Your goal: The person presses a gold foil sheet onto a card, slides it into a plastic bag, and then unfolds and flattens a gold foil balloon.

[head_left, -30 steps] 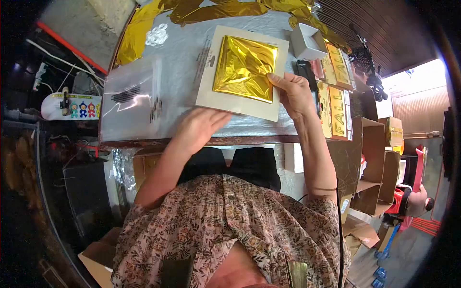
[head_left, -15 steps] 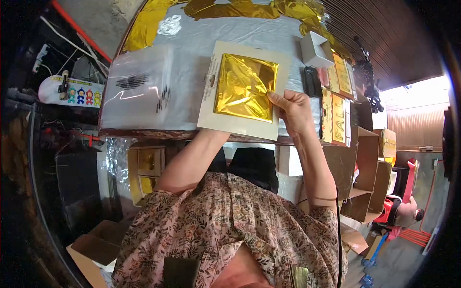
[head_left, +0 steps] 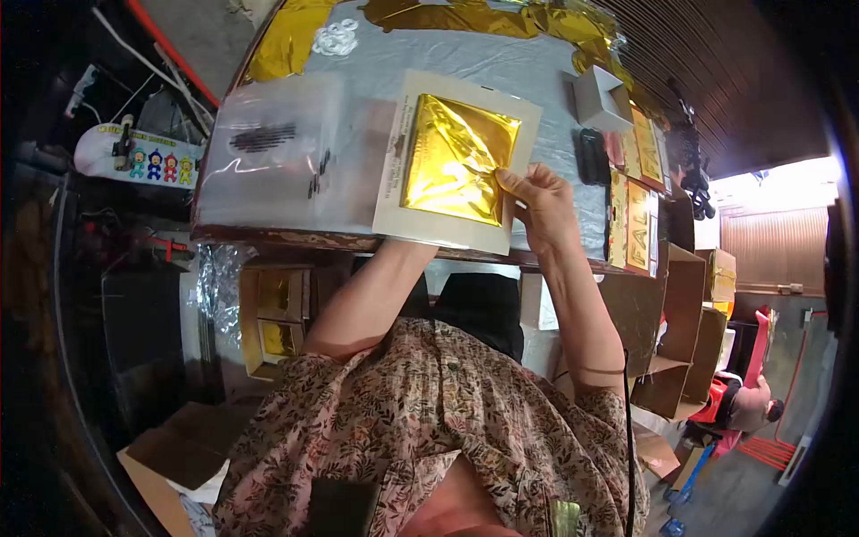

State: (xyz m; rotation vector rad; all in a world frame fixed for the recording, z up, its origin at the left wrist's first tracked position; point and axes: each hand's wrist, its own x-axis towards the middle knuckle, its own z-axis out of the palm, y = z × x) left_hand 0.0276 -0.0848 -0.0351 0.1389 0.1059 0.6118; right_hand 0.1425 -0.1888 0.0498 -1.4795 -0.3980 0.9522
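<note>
- Currently, in the head view, we are holding a backing card (head_left: 447,231) with a folded gold foil packet (head_left: 456,157) lying on its face; both are hovering over the near edge of the covered table (head_left: 371,67).
- With the right hand (head_left: 544,201) we are pinching the card's right side, the thumb pressing on the foil and the other fingers curling mostly out of sight.
- Our left forearm (head_left: 380,291) is passing under the card's lower edge; the left hand is hiding behind it, so we cannot tell its grip.
- Left of the card, clear plastic bags (head_left: 268,157) are lying; right of it, a white box (head_left: 601,98) and packs lettered FALL (head_left: 640,228) are sitting.
- We are judging the foil light, slippery and easily creased, the card fairly stiff; gripping both together at a side edge is seeming safest.
- Compared with a second ago, the left hand is no longer showing below the card; the right thumb is keeping its place on the foil.
</note>
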